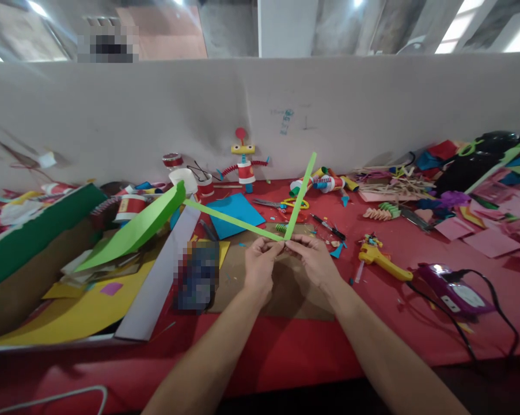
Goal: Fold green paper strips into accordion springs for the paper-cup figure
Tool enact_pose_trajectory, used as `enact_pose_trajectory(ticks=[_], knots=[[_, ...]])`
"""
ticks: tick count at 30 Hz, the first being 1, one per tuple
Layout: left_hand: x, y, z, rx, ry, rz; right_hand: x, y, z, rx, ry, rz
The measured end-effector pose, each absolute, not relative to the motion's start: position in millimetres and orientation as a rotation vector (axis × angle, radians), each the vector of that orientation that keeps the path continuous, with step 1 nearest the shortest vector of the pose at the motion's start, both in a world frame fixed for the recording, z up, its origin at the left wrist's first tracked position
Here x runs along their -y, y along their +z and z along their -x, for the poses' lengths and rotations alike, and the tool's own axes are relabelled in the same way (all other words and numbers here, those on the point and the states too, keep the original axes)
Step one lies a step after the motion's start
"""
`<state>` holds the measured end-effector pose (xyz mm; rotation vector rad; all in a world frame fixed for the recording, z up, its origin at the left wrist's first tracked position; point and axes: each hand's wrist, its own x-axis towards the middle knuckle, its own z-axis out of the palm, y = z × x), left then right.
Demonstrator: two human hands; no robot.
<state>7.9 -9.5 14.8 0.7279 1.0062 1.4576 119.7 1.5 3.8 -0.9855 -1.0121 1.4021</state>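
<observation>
Two narrow green paper strips meet in a V above the red table. My left hand pinches the joint where they cross, fingers closed. One green strip runs from there up to the left. My right hand pinches the same joint from the right, and the other green strip rises from it, up and slightly right. Both hands hover over a brown cardboard mat. A blue paper sheet lies just behind the strips.
A box with green and yellow sheets fills the left. A yellow glue gun, a purple device with a black cable, scissors, a pen, a paper robot figure and pink paper scraps crowd the table. A grey wall stands behind.
</observation>
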Motion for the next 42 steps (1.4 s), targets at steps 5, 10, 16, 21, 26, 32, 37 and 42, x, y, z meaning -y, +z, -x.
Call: enact_pose_trajectory(ticks=[5,10,16,21,26,32,37,42], knots=[[6.4,10.4,-5.6,-0.914,1.390,-0.663,-4.1,1.5,-120.5,0.984,1.375,0.970],[5.3,10.0,-3.0,-0.904,1.351,-0.608,-5.8,2.3,-122.3,0.942,1.383,0.977],[7.1,11.4,-3.6,-0.872,1.339,-0.540,-5.4,4.6,-120.7,0.844,1.422,0.947],[5.5,10.5,-5.6,-0.802,1.354,-0.455,-6.9,4.7,-122.0,0.739,1.476,0.914],[5.8,10.1,-8.7,-0.798,1.365,-0.484,-6.6,6.3,-122.9,0.697,1.466,0.929],[8.2,12.1,-9.7,-0.882,1.392,-0.661,-5.1,3.8,-122.9,0.832,1.458,0.970],[6.3,12.0,-7.3,-0.951,1.414,-0.714,-3.7,3.8,-122.6,0.911,1.425,0.999],[2.4,12.1,1.2,-0.855,1.289,-0.666,-4.4,6.6,-126.2,0.898,1.447,1.004]])
